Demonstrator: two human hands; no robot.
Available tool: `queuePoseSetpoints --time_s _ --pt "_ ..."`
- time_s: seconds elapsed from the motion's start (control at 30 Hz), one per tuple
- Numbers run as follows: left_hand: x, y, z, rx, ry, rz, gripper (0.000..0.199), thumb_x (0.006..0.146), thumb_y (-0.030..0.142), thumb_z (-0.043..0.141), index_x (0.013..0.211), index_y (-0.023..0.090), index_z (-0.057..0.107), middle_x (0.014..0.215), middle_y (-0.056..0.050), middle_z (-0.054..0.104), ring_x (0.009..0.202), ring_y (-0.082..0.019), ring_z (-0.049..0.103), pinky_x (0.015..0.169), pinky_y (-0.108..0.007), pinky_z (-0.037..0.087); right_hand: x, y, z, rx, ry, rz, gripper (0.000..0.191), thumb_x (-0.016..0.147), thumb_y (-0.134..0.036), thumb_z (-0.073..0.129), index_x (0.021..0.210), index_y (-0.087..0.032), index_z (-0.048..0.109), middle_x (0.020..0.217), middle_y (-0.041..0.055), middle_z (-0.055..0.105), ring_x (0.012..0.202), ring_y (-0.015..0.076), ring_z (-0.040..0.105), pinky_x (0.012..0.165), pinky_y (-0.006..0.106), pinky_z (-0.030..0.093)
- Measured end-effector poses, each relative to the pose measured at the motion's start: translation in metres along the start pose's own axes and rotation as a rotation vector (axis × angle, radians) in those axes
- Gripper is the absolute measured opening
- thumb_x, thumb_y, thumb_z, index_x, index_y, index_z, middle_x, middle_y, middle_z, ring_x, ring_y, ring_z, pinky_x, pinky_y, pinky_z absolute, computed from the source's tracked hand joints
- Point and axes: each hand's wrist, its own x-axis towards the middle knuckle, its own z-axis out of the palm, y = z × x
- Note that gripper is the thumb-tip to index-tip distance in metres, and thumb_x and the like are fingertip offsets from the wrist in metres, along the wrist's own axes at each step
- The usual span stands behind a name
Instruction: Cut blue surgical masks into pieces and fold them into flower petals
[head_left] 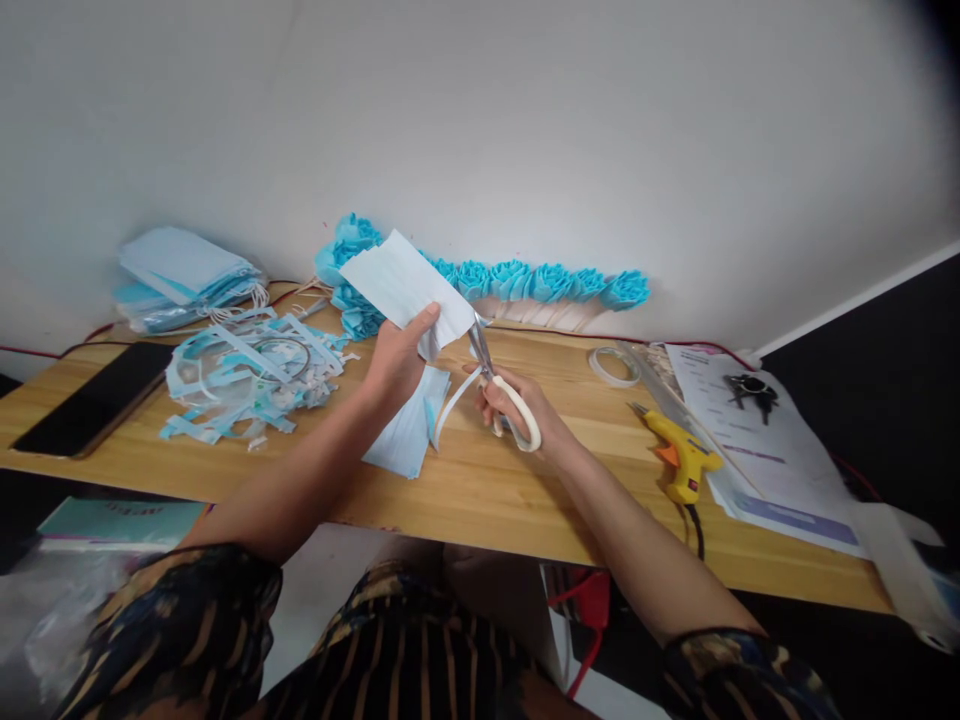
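My left hand [403, 357] is closed on a pale blue-white sheet [409, 285], thumb on top, holding it above the table. In my right hand [517, 405] are scissors [528, 420] with cream handles; their blades meet the sheet's right corner. A thin pale strip [456, 402] hangs below the blades. Under my hands, more light blue sheets [405, 435] lie on the wooden table [480, 500]. Behind them, blue flowers [551, 283] on thin sticks lean in a row along the wall.
Cut scraps [247, 375] are heaped at the left, beside a black phone [94, 398] and a stack of masks [184, 275]. To the right are a tape roll [614, 367], a yellow glue gun [684, 458], printed papers [757, 440] and keys [752, 390].
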Motion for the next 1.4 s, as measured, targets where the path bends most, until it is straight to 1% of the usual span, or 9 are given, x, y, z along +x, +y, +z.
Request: queuePoseSetpoints --time_s 0.13,0.3,0.4,0.5,0.6,0.73,0.93,1.13,1.4 --pt "0.006 0.003 -0.002 0.011 0.063 -0.005 0.051 0.063 0.038 0.088 0.104 0.013 0.069 0.112 -0.013 0.074 0.12 -0.032 0.064 0.106 -0.044 0.05 0.0 0.0 -0.002 -0.021 -0.041 -0.015 0.064 0.082 -0.063 0.065 0.126 -0.017 0.065 0.074 0.0008 0.058 0.057 0.0107 0.053 0.048 0.023 0.04" --pt "0.013 0.004 -0.006 0.122 0.13 0.018 0.054 0.052 0.04 0.092 0.093 0.012 0.071 0.1 -0.012 0.076 0.111 -0.033 0.069 0.099 -0.044 0.055 0.001 -0.004 -0.003 -0.043 -0.085 0.033 0.068 0.079 -0.063 0.067 0.126 -0.015 0.064 0.073 0.0017 0.06 0.056 0.0113 0.052 0.047 0.024 0.038" --pt "0.016 0.006 -0.009 0.19 0.156 0.055 0.054 0.05 0.042 0.092 0.089 0.012 0.071 0.097 -0.012 0.076 0.107 -0.033 0.07 0.095 -0.043 0.057 0.001 -0.006 -0.004 -0.068 -0.102 0.047 0.067 0.078 -0.06 0.069 0.127 -0.015 0.064 0.075 0.0021 0.061 0.058 0.0114 0.053 0.049 0.024 0.038" --pt "0.02 0.007 -0.012 0.201 0.172 0.105 0.053 0.051 0.043 0.092 0.089 0.012 0.071 0.1 -0.013 0.076 0.106 -0.033 0.07 0.093 -0.042 0.057 0.001 -0.007 -0.005 -0.088 -0.107 0.072 0.068 0.077 -0.059 0.07 0.129 -0.015 0.064 0.076 0.0022 0.061 0.059 0.011 0.053 0.05 0.024 0.037" --pt "0.022 0.007 -0.014 0.203 0.168 0.116 0.053 0.052 0.043 0.091 0.09 0.012 0.071 0.1 -0.013 0.076 0.105 -0.033 0.07 0.093 -0.042 0.057 0.001 -0.006 -0.006 -0.108 -0.109 0.079 0.069 0.077 -0.059 0.069 0.129 -0.014 0.064 0.076 0.0024 0.061 0.058 0.0108 0.052 0.05 0.024 0.037" --pt "0.017 0.005 -0.011 0.225 0.131 0.078 0.052 0.053 0.045 0.091 0.089 0.012 0.072 0.098 -0.013 0.076 0.105 -0.033 0.07 0.093 -0.043 0.057 0.002 -0.006 -0.005 -0.109 -0.11 0.082 0.068 0.078 -0.058 0.069 0.13 -0.014 0.064 0.074 0.0022 0.061 0.058 0.011 0.052 0.05 0.025 0.037" --pt "0.006 0.002 -0.003 0.233 0.058 0.012 0.054 0.054 0.044 0.091 0.093 0.011 0.073 0.1 -0.014 0.076 0.104 -0.035 0.07 0.092 -0.045 0.056 0.002 -0.009 -0.003 -0.081 -0.06 0.074 0.063 0.078 -0.056 0.069 0.124 -0.014 0.065 0.074 0.0017 0.06 0.06 0.0124 0.055 0.05 0.025 0.04" --pt "-0.001 -0.001 0.001 0.275 0.065 -0.052 0.053 0.058 0.047 0.088 0.092 0.01 0.073 0.096 -0.014 0.077 0.101 -0.035 0.07 0.09 -0.046 0.057 0.0 -0.01 -0.003 -0.108 -0.06 0.047 0.064 0.08 -0.059 0.067 0.125 -0.014 0.065 0.072 0.0017 0.06 0.059 0.0123 0.053 0.051 0.025 0.04" --pt "0.001 -0.002 -0.001 0.29 0.085 -0.027 0.054 0.057 0.045 0.088 0.094 0.009 0.073 0.1 -0.016 0.076 0.102 -0.036 0.07 0.091 -0.047 0.057 0.001 -0.009 -0.004 -0.062 -0.056 0.036 0.07 0.078 -0.061 0.068 0.129 -0.013 0.062 0.075 0.0022 0.06 0.062 0.013 0.055 0.052 0.026 0.041"
